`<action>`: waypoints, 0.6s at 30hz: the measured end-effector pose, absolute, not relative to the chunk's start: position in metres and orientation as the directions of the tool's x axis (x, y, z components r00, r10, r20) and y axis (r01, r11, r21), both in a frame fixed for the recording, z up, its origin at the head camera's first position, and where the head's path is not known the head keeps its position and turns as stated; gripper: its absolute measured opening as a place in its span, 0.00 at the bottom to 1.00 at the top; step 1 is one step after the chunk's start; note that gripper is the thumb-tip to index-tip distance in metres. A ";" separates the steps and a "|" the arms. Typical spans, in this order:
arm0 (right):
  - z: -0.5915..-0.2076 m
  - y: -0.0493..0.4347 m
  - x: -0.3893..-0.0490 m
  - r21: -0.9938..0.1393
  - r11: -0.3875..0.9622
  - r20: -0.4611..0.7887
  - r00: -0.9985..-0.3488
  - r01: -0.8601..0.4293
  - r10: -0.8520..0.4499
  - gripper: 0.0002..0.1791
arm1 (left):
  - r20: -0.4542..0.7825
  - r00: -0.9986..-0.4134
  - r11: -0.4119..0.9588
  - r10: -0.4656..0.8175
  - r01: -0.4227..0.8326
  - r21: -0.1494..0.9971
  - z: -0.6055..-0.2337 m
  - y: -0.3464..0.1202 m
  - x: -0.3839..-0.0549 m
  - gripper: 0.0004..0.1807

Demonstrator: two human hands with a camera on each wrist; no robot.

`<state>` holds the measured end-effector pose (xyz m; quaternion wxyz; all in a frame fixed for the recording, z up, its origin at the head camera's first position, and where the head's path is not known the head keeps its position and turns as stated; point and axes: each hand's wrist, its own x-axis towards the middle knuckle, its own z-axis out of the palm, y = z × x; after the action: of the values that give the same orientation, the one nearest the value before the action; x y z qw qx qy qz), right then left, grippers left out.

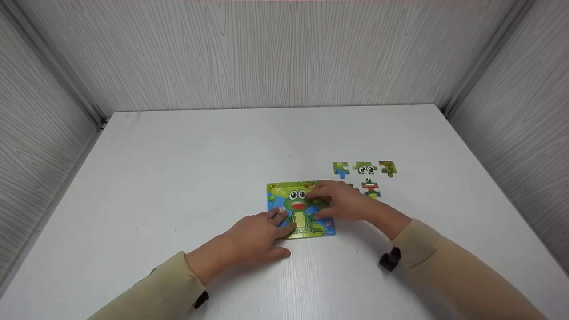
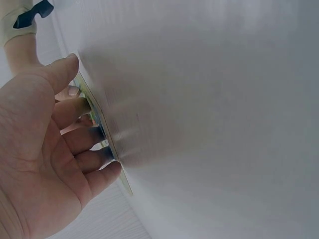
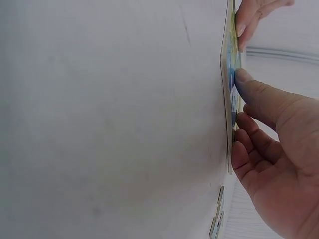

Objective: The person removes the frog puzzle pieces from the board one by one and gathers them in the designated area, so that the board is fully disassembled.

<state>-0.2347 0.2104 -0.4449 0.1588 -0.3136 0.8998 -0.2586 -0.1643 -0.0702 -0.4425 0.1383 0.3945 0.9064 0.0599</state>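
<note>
- Nearest, the left hand [image 1: 258, 235] reaches in from the lower left, its fingers stretched and apart over the board's near left corner; the thumb lies off the near edge. It grips nothing that shows.
- The frog board [image 1: 318, 234] lies flat on the table [image 1: 200, 178], between the two hands, its picture upright to the person. Its long axis seems to run side to side, only slightly, though the slanted view makes this unsure.
- The right hand [image 1: 346, 203] comes over the board's right edge, fingers bent, tips on the upper right part. Thumb and fingers stand apart; whether a piece sits between them, I cannot tell.
- Beyond the right hand's wrist, to the board's right, lies a mouth piece [image 1: 370, 186].
- Farther back is a row: a blue-and-green piece [image 1: 340, 168], an eyes piece [image 1: 366, 168] and a corner-like piece [image 1: 389, 168]. All three lie past the board's far right corner, clearly nearer the right hand than the left.
- Farthest stands the back wall [image 1: 266, 53].
</note>
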 end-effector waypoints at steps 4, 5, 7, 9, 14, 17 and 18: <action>-0.444 0.210 -0.236 -0.570 0.669 -0.144 -0.744 -0.477 -0.653 0.30 | -0.197 -0.653 0.681 0.732 0.700 0.215 -0.443 -0.070 -0.164 0.35; -0.444 0.210 -0.236 -0.569 0.668 -0.147 -0.741 -0.479 -0.656 0.30 | -0.196 -0.652 0.681 0.732 0.700 0.213 -0.443 -0.070 -0.164 0.35; -0.443 0.210 -0.237 -0.569 0.668 -0.152 -0.737 -0.480 -0.659 0.31 | -0.199 -0.653 0.682 0.731 0.700 0.210 -0.443 -0.070 -0.164 0.35; -0.443 0.210 -0.237 -0.571 0.666 -0.153 -0.735 -0.480 -0.661 0.31 | -0.200 -0.653 0.683 0.730 0.699 0.213 -0.443 -0.070 -0.164 0.35; -0.444 0.210 -0.238 -0.575 0.667 -0.150 -0.740 -0.474 -0.655 0.29 | -0.204 -0.650 0.681 0.732 0.697 0.224 -0.443 -0.070 -0.164 0.36; -0.445 0.211 -0.239 -0.580 0.669 -0.151 -0.745 -0.465 -0.649 0.27 | -0.207 -0.648 0.680 0.733 0.699 0.221 -0.444 -0.070 -0.164 0.36; -0.446 0.210 -0.239 -0.581 0.670 -0.152 -0.747 -0.463 -0.648 0.27 | -0.209 -0.648 0.681 0.732 0.698 0.222 -0.444 -0.070 -0.164 0.36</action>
<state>-0.2387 0.2104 -0.4456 0.1757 -0.3095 0.8967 -0.2632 -0.1640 -0.0696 -0.4439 0.1417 0.3948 0.9057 0.0607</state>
